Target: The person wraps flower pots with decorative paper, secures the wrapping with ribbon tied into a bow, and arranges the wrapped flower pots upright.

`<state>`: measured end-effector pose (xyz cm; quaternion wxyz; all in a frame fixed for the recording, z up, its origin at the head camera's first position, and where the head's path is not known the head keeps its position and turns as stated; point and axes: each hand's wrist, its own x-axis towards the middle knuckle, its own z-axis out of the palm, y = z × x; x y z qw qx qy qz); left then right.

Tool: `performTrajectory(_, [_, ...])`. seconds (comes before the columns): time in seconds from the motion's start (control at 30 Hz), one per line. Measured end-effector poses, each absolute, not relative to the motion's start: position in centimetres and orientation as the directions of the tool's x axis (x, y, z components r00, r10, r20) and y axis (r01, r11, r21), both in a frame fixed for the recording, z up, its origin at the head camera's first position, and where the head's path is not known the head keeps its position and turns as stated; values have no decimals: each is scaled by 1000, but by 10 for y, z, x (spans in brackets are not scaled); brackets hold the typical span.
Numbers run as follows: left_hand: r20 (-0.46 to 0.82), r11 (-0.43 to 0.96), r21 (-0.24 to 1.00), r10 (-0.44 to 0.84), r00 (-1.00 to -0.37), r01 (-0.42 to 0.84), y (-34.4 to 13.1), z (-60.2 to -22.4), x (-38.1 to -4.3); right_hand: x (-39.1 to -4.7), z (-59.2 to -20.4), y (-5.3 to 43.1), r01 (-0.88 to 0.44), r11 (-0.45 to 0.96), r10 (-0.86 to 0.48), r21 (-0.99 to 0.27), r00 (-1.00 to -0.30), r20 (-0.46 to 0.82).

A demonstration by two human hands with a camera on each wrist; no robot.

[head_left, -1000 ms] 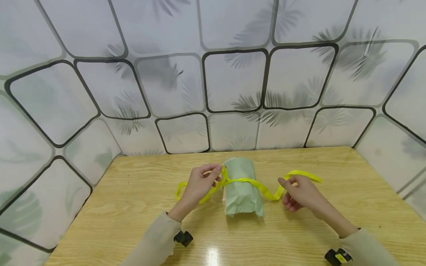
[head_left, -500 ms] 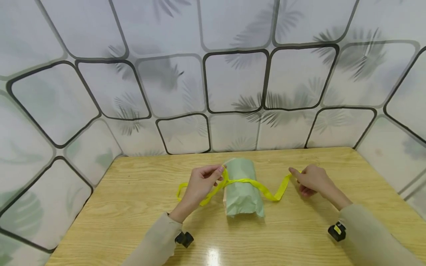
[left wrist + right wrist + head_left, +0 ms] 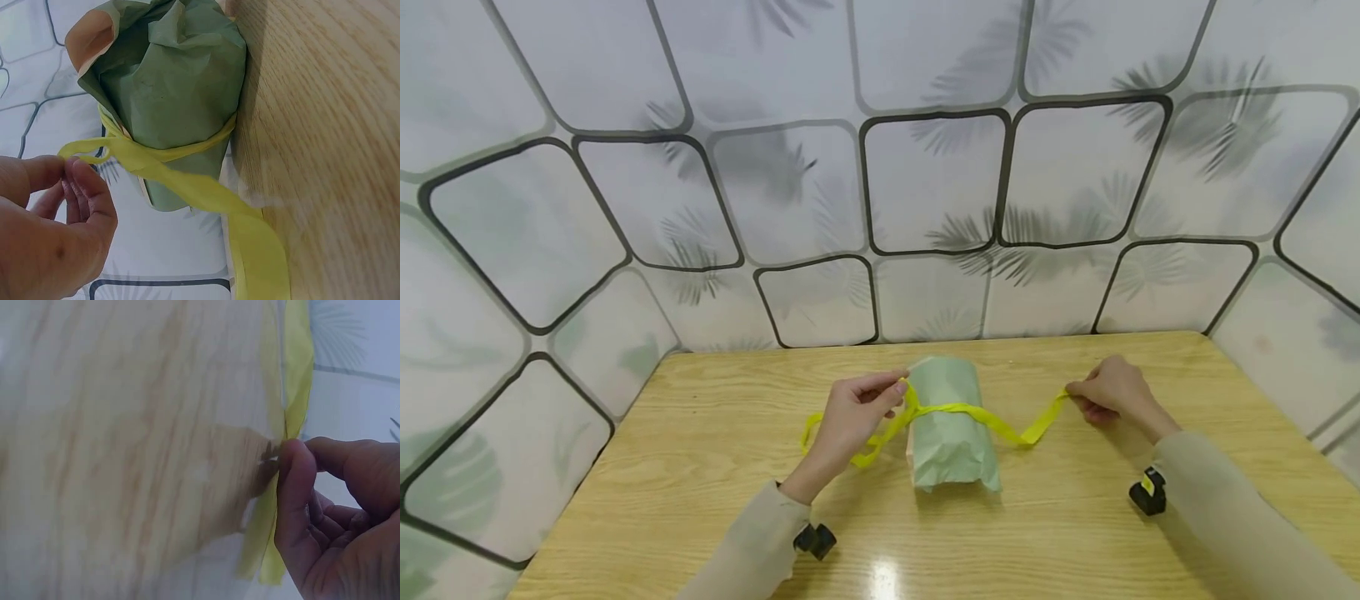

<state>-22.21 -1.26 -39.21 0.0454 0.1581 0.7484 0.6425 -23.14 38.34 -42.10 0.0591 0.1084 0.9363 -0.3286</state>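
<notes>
A green paper-wrapped bundle [image 3: 951, 454] lies on the table, with a yellow ribbon [image 3: 955, 408] running round its middle. The left wrist view shows the paper [image 3: 181, 94] crumpled at the near end, its tan inner side turned out. My left hand [image 3: 855, 417] is at the bundle's left side and pinches a loop of the ribbon [image 3: 84, 145] between thumb and fingertips. Well to the right, my right hand [image 3: 1116, 392] pinches the other ribbon length near its end; a short tail [image 3: 270, 556] hangs past the fingers in the right wrist view.
The wooden table [image 3: 700, 500] carries the bundle. Behind and beside it stands a patterned cloth wall [image 3: 932, 183] with dark outlines and leaf prints. A loose ribbon loop [image 3: 808, 429] lies left of the left hand. Each sleeve has a black device [image 3: 815, 541] near the wrist.
My right hand has moved right, away from the bundle, sliding toward the ribbon's end and drawing that length out. The left hand keeps its pinch in nearly the same spot.
</notes>
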Motion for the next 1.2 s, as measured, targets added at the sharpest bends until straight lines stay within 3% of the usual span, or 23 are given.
performTrajectory(0.23, [143,106,978,284,-948,180,-14,-392,-222,-237,-420,386,322,681,208,-658,-946,-247])
performTrajectory(0.5, [141,125,975,295,-945,184,-15,-392,-222,-243,-416,384,234,810,158,-538,-970,-184])
performTrajectory(0.67, [147,138,971,306,-941,196,-15,-390,-222,-240,-417,377,137,851,137,-506,-990,-38])
performTrajectory(0.97, [180,155,959,311,-933,237,-17,-390,-222,-230,-407,341,-53,664,93,-746,-984,153])
performTrajectory(1.2, [207,177,946,320,-925,273,-20,-390,-222,-224,-387,301,-307,652,-11,-693,-918,396])
